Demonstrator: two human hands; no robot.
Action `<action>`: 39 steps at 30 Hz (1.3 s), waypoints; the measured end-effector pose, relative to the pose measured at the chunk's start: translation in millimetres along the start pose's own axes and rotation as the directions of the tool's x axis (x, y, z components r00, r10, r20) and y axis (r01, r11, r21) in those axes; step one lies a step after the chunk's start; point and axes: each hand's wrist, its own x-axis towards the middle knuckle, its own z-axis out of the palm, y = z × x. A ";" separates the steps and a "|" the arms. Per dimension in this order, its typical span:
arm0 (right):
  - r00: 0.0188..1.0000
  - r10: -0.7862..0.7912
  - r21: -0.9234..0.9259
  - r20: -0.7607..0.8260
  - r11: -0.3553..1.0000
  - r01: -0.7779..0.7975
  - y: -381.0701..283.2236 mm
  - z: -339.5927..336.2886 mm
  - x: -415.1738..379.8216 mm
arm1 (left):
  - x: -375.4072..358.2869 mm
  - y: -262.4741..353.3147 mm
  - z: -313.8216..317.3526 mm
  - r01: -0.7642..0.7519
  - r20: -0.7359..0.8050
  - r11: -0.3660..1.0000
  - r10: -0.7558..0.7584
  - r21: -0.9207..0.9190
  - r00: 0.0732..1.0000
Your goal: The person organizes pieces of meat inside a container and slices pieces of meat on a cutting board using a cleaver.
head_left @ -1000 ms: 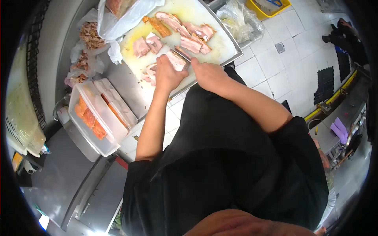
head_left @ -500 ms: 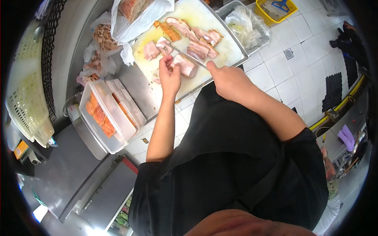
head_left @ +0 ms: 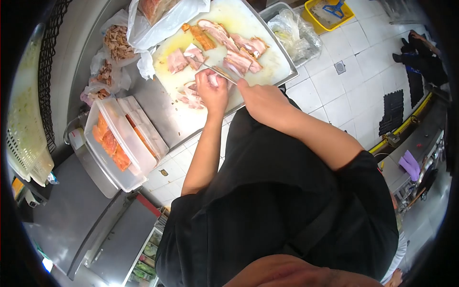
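My right hand is closed round the handle of a knife, whose blade points up and left over the white cutting board. Just below the blade, my left hand has its fingers curled round a chunk of pork, mostly hidden by the hand. Left of that hand lie thin pork slices. Beyond the blade are paler pork pieces, a browned strip of meat and several pork belly slabs.
A white plastic bag with a large piece of meat overlaps the board's far left. Bags of chopped meat stand beside it. A clear tub holds orange pieces. At right are a bin with plastic bags and a yellow bucket.
My left hand has shifted right relative to the board and curled over the pork chunk. Thin slices to its left now show more. The knife stays in my right hand; the whole view has shifted slightly.
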 end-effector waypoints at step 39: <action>0.978 0.091 -0.103 0.188 0.992 -0.073 29.7 -9.0 -22.1 | -40.8 -8.6 -15.0 0.713 0.233 0.484 -0.720 -0.507 0.654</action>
